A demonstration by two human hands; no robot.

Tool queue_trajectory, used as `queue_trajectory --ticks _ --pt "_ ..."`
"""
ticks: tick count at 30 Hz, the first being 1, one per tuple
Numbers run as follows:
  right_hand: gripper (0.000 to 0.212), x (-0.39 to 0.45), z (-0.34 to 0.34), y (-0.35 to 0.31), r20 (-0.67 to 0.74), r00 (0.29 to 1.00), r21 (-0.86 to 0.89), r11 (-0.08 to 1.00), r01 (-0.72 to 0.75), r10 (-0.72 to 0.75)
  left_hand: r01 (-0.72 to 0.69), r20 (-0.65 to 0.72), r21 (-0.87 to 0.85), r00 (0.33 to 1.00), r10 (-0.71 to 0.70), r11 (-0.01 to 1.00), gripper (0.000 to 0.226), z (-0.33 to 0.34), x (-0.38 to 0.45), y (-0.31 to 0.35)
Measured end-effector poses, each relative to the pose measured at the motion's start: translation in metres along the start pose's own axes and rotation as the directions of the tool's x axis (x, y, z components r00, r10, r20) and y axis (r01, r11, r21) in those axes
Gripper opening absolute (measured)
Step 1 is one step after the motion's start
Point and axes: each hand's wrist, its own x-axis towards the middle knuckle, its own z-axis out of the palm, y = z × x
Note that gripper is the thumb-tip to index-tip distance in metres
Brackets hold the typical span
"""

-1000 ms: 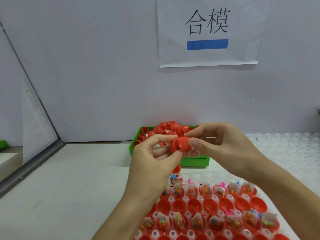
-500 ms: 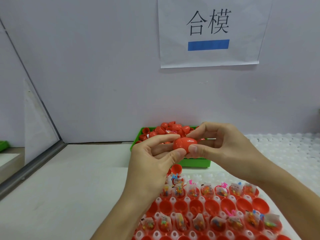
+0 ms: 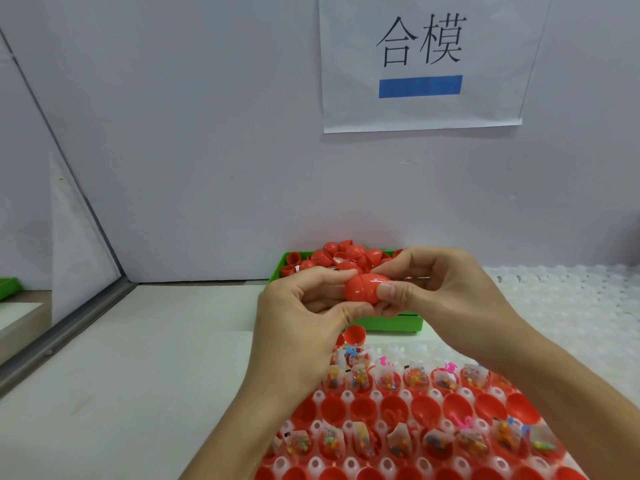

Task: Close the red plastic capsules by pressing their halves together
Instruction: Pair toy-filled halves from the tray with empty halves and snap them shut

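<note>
Person, two arms in view: left hand (image 3: 304, 317) and right hand (image 3: 446, 289) bare, no gloves, rings or watch; forearms uncovered to the near frame edge, no sleeves showing; fingernails short, unpainted.

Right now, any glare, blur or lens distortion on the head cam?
Head view: soft even light, a faint highlight on the red capsule pinched between left hand and right hand; hands sharp, no motion blur; wide-angle bending toward the edges; weak shadow under the green bin.
</note>
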Motion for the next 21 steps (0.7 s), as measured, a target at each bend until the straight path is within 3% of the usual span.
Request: queue_trajectory --ticks 21 --pt "0.008 -0.0029 0.003 -0.0009 -0.005 0.997 -0.004 0.997 0.072 -0.072 -0.037 -0.012 0.136 0.999 0.039 0.99 0.033 -0.0005 -0.0018 0.0065"
